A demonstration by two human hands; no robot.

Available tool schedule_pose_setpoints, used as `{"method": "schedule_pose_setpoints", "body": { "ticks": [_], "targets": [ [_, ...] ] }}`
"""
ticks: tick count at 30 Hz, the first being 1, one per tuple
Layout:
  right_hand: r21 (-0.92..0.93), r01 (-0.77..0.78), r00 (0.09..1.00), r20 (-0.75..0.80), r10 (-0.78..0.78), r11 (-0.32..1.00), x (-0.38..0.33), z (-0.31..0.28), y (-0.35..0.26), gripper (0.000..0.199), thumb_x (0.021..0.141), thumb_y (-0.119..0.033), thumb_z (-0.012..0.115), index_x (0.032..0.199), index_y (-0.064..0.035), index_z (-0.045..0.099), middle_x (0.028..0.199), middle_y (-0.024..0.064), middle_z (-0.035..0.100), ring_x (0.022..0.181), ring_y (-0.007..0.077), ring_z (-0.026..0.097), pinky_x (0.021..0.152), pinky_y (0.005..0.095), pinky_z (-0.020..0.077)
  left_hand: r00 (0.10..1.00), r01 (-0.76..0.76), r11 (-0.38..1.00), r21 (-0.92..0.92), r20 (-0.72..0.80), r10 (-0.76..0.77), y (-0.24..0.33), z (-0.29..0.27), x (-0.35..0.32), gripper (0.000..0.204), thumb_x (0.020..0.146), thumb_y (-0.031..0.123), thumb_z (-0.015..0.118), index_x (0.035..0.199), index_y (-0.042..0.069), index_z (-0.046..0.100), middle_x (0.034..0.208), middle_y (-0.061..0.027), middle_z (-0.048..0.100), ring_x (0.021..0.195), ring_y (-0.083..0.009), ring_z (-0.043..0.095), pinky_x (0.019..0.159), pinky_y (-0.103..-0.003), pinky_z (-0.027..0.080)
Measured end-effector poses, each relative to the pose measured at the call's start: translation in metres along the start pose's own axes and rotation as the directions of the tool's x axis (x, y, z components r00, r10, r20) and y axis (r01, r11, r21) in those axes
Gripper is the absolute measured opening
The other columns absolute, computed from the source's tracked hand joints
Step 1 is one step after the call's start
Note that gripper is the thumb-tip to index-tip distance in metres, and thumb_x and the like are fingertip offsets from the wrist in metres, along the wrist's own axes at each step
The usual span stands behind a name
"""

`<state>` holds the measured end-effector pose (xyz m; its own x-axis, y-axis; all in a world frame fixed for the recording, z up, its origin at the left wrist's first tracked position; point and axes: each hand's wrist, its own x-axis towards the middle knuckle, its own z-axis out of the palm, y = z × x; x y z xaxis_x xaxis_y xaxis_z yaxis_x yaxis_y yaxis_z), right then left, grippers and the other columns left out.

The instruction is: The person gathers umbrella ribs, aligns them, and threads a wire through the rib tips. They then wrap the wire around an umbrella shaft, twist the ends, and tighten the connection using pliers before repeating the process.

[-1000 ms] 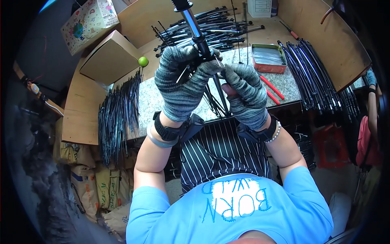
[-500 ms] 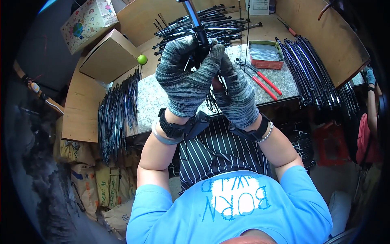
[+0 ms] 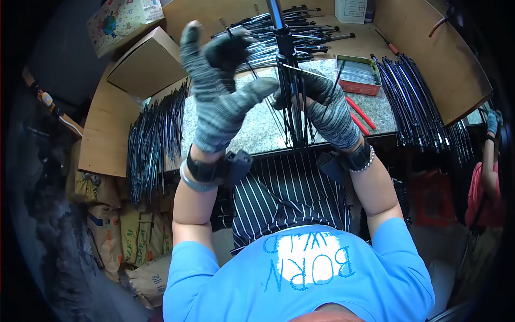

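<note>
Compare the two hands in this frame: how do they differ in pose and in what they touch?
The left hand is open with fingers spread, raised off the black frame; the right hand is closed around that frame's thin ribs. The left hand is lifted higher and nearer the camera; the right hand sits lower, by the stone slab. Both wear grey knit gloves and dark wrist straps.

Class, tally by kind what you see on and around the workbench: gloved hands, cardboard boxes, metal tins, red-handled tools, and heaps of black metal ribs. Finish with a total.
Gloved hands: 2, left hand, right hand
Cardboard boxes: 3
Metal tins: 1
Red-handled tools: 1
Heaps of black ribs: 3
Total: 10
</note>
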<state>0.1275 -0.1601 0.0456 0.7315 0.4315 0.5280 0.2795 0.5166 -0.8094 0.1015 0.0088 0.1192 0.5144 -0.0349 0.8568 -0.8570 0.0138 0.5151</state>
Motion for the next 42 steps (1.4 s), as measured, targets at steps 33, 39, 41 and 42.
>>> {"method": "schedule_pose_setpoints", "body": {
  "ticks": [33, 39, 41, 42],
  "targets": [
    [-0.539, 0.222, 0.913, -0.179, -0.367, 0.813, -0.021, 0.027, -0.001, 0.022, 0.083, -0.004, 0.055, 0.104, -0.0053, 0.051, 0.098, 0.0076, 0.058, 0.089, 0.0145, 0.058, 0.08, 0.0288, 0.0478, 0.897, 0.358, 0.93, 0.079, 0.247, -0.366, 0.008, 0.008, 0.011, 0.037, 0.072, 0.002, 0.068, 0.107, 0.001, 0.056, 0.091, -0.007, 0.063, 0.083, -0.0122, 0.06, 0.075, -0.025, 0.05],
    [-0.598, 0.195, 0.914, -0.176, -0.365, 0.777, -0.019, 0.031, -0.013, 0.024, 0.08, -0.003, 0.059, 0.103, -0.0036, 0.052, 0.097, 0.007, 0.058, 0.088, 0.0136, 0.057, 0.079, 0.0284, 0.0475, 0.931, 0.274, 0.944, 0.186, 0.194, -0.309, 0.013, 0.019, 0.008, 0.031, 0.076, 0.002, 0.062, 0.106, 0.0, 0.055, 0.088, -0.0065, 0.062, 0.082, -0.0114, 0.06, 0.074, -0.025, 0.05],
    [-0.583, 0.18, 0.911, -0.205, -0.358, 0.792, -0.018, 0.031, -0.012, 0.024, 0.079, -0.002, 0.06, 0.102, -0.0031, 0.052, 0.097, 0.0068, 0.058, 0.088, 0.0135, 0.057, 0.078, 0.0283, 0.0475, 0.937, 0.289, 0.946, 0.149, 0.16, -0.311, 0.014, 0.025, 0.007, 0.03, 0.079, 0.002, 0.057, 0.108, 0.0, 0.054, 0.089, -0.0065, 0.062, 0.083, -0.0117, 0.059, 0.074, -0.025, 0.049],
    [-0.535, 0.188, 0.9, -0.241, -0.362, 0.824, -0.019, 0.03, -0.007, 0.023, 0.079, -0.004, 0.062, 0.1, -0.0027, 0.053, 0.094, 0.0075, 0.06, 0.085, 0.0137, 0.058, 0.076, 0.0279, 0.0482, 0.938, 0.285, 0.947, 0.147, 0.162, -0.308, 0.014, 0.028, 0.006, 0.03, 0.079, 0.002, 0.057, 0.108, 0.0, 0.054, 0.089, -0.0065, 0.062, 0.083, -0.0117, 0.059, 0.074, -0.025, 0.049]
  ]
}}
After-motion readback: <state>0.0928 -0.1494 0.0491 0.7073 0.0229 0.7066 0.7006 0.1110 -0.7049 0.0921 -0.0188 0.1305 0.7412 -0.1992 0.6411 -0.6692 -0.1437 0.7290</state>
